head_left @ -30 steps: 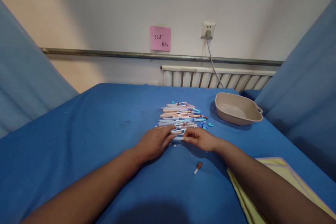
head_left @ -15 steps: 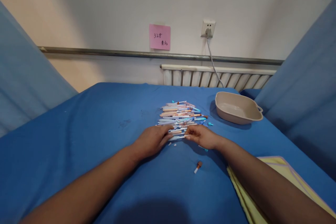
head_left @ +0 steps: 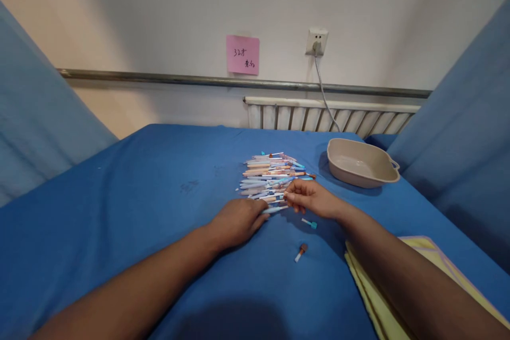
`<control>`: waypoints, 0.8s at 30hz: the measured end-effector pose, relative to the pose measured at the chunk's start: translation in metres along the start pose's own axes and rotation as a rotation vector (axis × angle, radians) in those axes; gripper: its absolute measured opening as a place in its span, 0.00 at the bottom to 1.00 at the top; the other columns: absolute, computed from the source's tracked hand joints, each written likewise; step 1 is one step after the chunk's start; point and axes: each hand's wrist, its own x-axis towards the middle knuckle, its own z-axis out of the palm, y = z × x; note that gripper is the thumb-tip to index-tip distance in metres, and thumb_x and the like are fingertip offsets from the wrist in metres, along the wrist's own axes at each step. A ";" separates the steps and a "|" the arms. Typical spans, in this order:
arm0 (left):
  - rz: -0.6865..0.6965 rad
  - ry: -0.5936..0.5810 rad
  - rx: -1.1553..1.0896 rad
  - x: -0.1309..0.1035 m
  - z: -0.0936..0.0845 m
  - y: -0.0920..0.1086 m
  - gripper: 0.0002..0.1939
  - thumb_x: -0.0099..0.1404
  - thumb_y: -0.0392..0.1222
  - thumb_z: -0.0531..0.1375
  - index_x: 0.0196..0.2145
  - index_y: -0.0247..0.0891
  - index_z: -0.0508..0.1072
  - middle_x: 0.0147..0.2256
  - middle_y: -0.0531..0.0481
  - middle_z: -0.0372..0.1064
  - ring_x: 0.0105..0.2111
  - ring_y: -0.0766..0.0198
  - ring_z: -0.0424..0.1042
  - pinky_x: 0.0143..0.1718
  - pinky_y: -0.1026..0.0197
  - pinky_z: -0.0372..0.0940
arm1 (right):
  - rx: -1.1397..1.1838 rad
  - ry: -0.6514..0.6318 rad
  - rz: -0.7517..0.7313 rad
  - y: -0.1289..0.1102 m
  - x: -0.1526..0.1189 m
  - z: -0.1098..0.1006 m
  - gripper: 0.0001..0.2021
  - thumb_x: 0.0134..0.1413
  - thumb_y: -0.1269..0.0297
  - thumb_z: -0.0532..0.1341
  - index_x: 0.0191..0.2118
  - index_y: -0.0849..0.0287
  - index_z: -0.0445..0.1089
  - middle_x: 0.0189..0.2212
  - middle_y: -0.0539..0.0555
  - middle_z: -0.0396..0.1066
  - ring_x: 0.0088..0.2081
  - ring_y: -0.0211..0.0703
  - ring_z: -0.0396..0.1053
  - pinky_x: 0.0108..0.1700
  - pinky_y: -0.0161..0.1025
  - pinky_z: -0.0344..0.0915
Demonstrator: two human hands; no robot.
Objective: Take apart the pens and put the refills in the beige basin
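A stack of pale blue, white, pink and orange pens [head_left: 263, 172] lies sideways on the blue sheet. At its near edge my left hand [head_left: 241, 221] rests with its fingers closed on the left end of a light blue pen [head_left: 274, 209]. My right hand [head_left: 311, 197] is at the right side of the stack, thumb and fingertips pinched together; what they hold, if anything, is too small to make out. Nearer to me lie a small teal-capped piece [head_left: 311, 223] and a brown-capped piece [head_left: 301, 252].
A beige basin [head_left: 360, 164] stands at the back right. Folded yellow cloth [head_left: 370, 287] lies under my right forearm. Behind the blue-covered surface [head_left: 159, 180] are a radiator [head_left: 334, 117] and a metal rail [head_left: 179, 79]; blue curtains [head_left: 35, 95] hang at both sides.
My left hand has shifted slightly right and nearer to me. My right hand has risen a little away from me, and the teal-capped piece is now more exposed.
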 end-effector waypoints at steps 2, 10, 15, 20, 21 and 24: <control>0.017 -0.013 0.001 0.002 0.002 0.006 0.15 0.68 0.49 0.47 0.40 0.39 0.69 0.36 0.44 0.72 0.36 0.56 0.71 0.34 0.60 0.61 | 0.074 -0.051 0.002 -0.001 0.001 0.010 0.16 0.53 0.50 0.57 0.32 0.59 0.61 0.26 0.49 0.67 0.25 0.35 0.66 0.27 0.33 0.61; -0.068 -0.111 0.050 -0.010 -0.024 -0.018 0.11 0.63 0.46 0.53 0.40 0.42 0.70 0.33 0.46 0.73 0.32 0.55 0.71 0.29 0.61 0.59 | 0.070 -0.058 0.056 0.019 0.009 0.019 0.15 0.52 0.51 0.58 0.31 0.60 0.61 0.27 0.51 0.69 0.28 0.36 0.67 0.31 0.35 0.63; -0.158 -0.163 0.072 -0.018 -0.040 -0.039 0.12 0.62 0.49 0.53 0.37 0.41 0.72 0.29 0.47 0.72 0.27 0.57 0.69 0.26 0.62 0.57 | -0.001 -0.032 0.029 0.020 0.009 0.014 0.11 0.54 0.57 0.57 0.30 0.60 0.61 0.27 0.50 0.68 0.28 0.36 0.67 0.31 0.34 0.63; -0.062 -0.006 -0.016 -0.014 -0.034 -0.030 0.14 0.66 0.48 0.50 0.40 0.40 0.71 0.36 0.47 0.71 0.35 0.59 0.69 0.35 0.61 0.60 | -0.221 0.037 -0.028 0.018 0.007 0.008 0.05 0.51 0.65 0.59 0.31 0.60 0.63 0.23 0.46 0.63 0.25 0.34 0.61 0.28 0.31 0.58; -0.026 0.031 -0.026 -0.013 -0.030 -0.025 0.13 0.66 0.47 0.50 0.40 0.40 0.70 0.37 0.47 0.71 0.37 0.59 0.69 0.37 0.61 0.60 | -0.260 0.038 -0.028 0.017 0.006 0.007 0.04 0.51 0.66 0.60 0.31 0.60 0.64 0.23 0.46 0.63 0.25 0.34 0.61 0.27 0.31 0.57; 0.056 0.077 -0.014 -0.007 -0.017 -0.013 0.11 0.66 0.46 0.52 0.40 0.40 0.70 0.38 0.47 0.69 0.39 0.58 0.67 0.41 0.59 0.60 | -0.408 0.021 -0.040 0.012 0.003 0.006 0.04 0.50 0.67 0.60 0.33 0.60 0.66 0.25 0.48 0.66 0.27 0.35 0.63 0.29 0.31 0.57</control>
